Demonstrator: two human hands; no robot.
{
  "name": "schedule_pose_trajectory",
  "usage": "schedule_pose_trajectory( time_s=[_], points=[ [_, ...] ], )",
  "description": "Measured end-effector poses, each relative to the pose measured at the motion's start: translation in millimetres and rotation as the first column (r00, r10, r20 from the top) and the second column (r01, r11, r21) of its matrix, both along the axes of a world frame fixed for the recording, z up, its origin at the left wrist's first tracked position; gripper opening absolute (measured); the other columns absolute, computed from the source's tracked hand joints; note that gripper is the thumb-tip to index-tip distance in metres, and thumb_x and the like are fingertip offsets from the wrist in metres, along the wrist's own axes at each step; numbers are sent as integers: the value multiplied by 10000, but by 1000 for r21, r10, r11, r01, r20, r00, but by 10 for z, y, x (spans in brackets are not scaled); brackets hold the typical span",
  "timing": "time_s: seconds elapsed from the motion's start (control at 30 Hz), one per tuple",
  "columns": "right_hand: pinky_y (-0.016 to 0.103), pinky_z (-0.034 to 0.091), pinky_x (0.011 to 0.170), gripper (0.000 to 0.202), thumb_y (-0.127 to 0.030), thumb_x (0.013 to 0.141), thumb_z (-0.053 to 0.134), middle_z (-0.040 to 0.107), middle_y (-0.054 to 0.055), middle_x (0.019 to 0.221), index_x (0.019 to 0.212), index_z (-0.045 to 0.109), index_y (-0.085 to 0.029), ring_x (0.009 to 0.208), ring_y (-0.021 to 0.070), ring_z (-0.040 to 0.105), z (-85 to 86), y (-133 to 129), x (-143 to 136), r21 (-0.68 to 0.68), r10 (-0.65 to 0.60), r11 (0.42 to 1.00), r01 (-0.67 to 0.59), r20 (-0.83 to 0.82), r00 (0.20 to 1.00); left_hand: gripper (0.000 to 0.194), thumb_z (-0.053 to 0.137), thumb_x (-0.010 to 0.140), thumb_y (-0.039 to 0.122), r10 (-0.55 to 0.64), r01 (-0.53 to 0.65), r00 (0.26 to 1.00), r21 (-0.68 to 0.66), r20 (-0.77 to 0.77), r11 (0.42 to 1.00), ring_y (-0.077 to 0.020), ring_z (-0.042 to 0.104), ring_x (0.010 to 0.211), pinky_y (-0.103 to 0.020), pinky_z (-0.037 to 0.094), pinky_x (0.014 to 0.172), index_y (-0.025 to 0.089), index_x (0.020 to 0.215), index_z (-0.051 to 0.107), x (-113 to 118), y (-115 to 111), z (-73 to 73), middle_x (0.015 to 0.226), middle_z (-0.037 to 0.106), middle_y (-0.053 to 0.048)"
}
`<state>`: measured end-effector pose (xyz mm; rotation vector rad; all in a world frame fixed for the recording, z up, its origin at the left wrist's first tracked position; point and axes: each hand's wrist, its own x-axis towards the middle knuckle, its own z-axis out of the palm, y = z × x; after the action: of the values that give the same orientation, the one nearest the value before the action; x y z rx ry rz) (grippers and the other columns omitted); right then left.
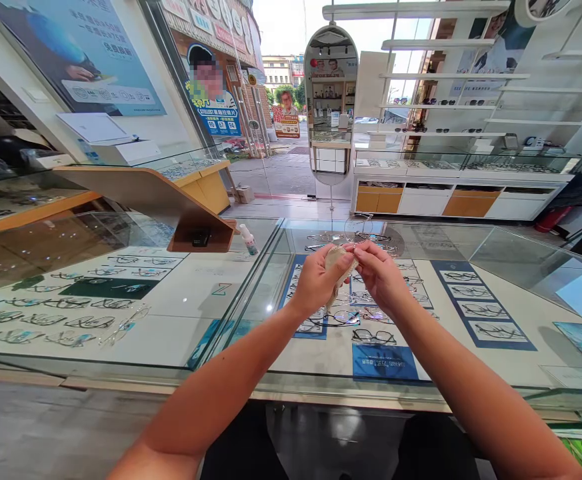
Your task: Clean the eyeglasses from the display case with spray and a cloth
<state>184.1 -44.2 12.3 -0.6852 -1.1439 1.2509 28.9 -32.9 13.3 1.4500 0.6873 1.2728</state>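
Both my hands meet above the glass display counter point(271, 363). My left hand point(317, 279) is closed around a crumpled beige cloth point(335, 261), and part of the cloth hangs down below the fingers. At the cloth's right edge, my right hand point(378, 272) is closed in a pinch; what its fingertips hold is too small to make out. Just beyond the hands, several eyeglasses point(371, 237) lie on the glass top. Nearer to me, dark-rimmed eyeglasses point(341, 320) and a black pair point(373, 337) show below my hands.
A small white spray bottle point(247, 240) stands left of my hands, beside the back of a brown tilted stand point(145, 193). Rows of eyeglasses point(41, 320) fill the left case. A blue card strip point(483, 305) with frames lies at right. An oval mirror point(331, 107) stands beyond the counter.
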Motion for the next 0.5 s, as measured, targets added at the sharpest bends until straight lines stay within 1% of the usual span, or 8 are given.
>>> schedule_pose_trajectory(
  time_s=[0.13,0.2,0.27,0.33,0.4,0.5],
  points=[
    [358,530,702,216,-487,880,798,725,8,925,870,729,-283,739,185,595,12,-13,-4,18,86,996,-86,-27,996,521,753,920,680,16,-16,1000,-6,-10,1000,-140,639,579,-244,482,540,175,1048,768,-7,26,-24,721,683,-8],
    [352,516,683,233,-500,857,811,717,3,910,889,737,-282,693,171,552,23,-10,2,-3,73,997,-73,-23,997,534,738,918,705,13,-13,1000,-1,-7,1000,-150,651,629,-256,508,604,179,1003,766,-13,39,-24,756,707,-23],
    [342,508,705,242,-498,825,832,734,8,957,893,751,-280,730,169,563,25,5,15,-16,19,1000,-19,-17,1000,536,734,919,709,23,-22,999,28,-27,999,-140,617,666,-251,492,651,173,903,753,-23,53,-15,761,699,-27],
    [338,508,758,229,-481,804,849,748,12,993,881,766,-282,799,176,594,19,27,30,-12,-41,999,41,-10,999,545,736,921,703,20,-18,998,46,-55,999,-127,562,675,-243,447,651,165,837,736,-34,66,-3,739,666,-20],
    [338,503,799,212,-466,797,863,753,9,1002,884,784,-288,840,178,607,10,46,39,-10,-75,997,75,-6,997,546,740,922,699,-6,9,998,39,-68,999,-120,525,670,-243,416,644,158,845,739,-41,80,3,725,641,-15],
    [314,471,751,210,-455,789,890,730,-3,950,876,799,-286,797,156,568,4,55,37,-20,-85,996,84,-30,996,519,771,911,672,-61,61,997,7,-53,998,-125,549,688,-246,434,663,154,906,756,-42,94,-10,758,660,-21]
  ],
)
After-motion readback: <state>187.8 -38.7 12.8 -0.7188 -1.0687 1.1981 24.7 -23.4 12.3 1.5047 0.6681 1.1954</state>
